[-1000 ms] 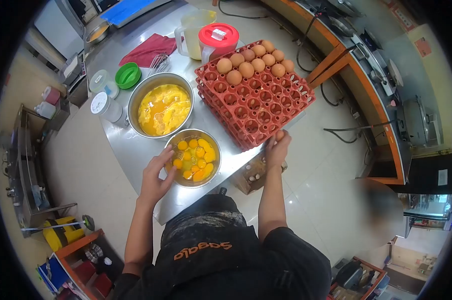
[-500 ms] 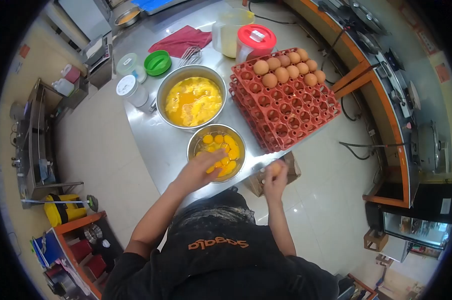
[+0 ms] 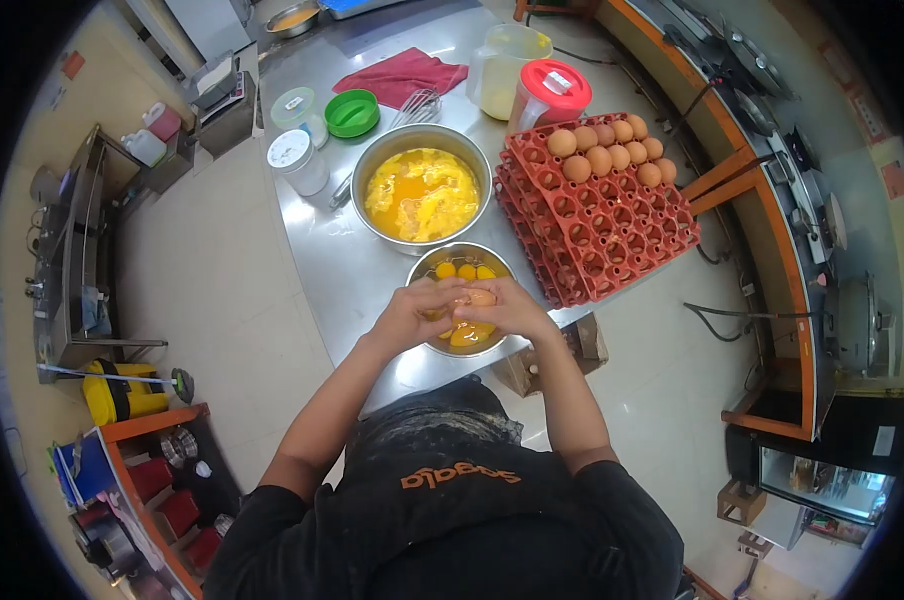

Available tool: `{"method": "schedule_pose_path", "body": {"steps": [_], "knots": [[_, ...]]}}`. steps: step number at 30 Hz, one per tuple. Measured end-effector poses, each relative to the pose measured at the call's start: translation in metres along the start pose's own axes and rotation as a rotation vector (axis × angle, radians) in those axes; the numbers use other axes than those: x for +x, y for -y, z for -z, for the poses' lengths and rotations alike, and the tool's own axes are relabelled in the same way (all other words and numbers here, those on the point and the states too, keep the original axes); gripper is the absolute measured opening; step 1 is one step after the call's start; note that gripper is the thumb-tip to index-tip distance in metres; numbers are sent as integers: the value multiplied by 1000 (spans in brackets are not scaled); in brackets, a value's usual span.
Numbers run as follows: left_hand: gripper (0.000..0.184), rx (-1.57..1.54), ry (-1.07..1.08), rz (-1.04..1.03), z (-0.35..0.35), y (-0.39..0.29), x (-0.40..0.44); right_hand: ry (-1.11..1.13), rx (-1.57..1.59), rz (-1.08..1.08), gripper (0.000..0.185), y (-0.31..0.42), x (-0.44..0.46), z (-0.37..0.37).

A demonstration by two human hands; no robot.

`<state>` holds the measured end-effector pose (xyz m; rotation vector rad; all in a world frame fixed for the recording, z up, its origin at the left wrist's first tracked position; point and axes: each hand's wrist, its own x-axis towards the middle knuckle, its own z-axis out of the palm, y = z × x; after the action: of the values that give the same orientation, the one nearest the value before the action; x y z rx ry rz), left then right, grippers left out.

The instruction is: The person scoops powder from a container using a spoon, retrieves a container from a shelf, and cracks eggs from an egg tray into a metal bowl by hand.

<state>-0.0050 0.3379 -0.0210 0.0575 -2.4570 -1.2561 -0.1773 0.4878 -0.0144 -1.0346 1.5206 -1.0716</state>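
Note:
Above the smaller metal bowl my two hands come together around a brown egg. My left hand has its bent fingers against the egg from the left. From the other side my right hand grips it, fingers curled. Whether the shell is cracked I cannot tell. Several yolks lie in clear egg white inside the bowl, partly covered by my hands. Just behind stands a larger metal bowl with partly mixed yellow egg in it.
To the right, stacked red egg trays carry several brown eggs at the back. A whisk, green lid, red cloth, lidded tub and red-lidded jug stand farther back. A cardboard box sits below the table edge.
My right hand has brought the egg from beside the table edge to over the smaller bowl. My left hand has met it there. The camera view has shifted slightly.

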Motion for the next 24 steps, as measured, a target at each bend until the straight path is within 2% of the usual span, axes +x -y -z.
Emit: {"method": "schedule_pose_path", "body": {"steps": [2, 5, 8, 11, 14, 16, 17, 19, 21, 23, 24], "knots": [[46, 125, 39, -12, 6, 2, -3, -18, -349, 56, 51, 8, 4, 3], [48, 440, 144, 28, 13, -5, -1, -39, -661, -51, 63, 27, 9, 0], [48, 562, 168, 68, 12, -12, 6, -126, -624, 15, 69, 18, 9, 2], [49, 324, 68, 27, 3, -27, 19, -227, -394, 79, 67, 17, -15, 12], [50, 23, 72, 88, -29, -46, 31, -326, -84, 163, 64, 4, -55, 20], [62, -233, 145, 7, -53, -73, 48, -372, 98, 161, 56, -18, -92, 23], [67, -179, 234, -12, -69, -79, 52, -406, 142, 168, 54, -27, -114, 25], [77, -74, 416, -69, -99, -89, 57, -494, 333, 21, 53, -69, -158, 26], [82, 81, 490, -76, -111, -103, 61, -584, 478, -282, 56, -94, -190, 29], [82, 167, 544, -87, -121, -107, 57, -819, 386, -500, 57, -122, -202, 41], [80, 128, 516, -113, -122, -100, 51, -1008, 213, -565, 57, -141, -202, 48]]}}
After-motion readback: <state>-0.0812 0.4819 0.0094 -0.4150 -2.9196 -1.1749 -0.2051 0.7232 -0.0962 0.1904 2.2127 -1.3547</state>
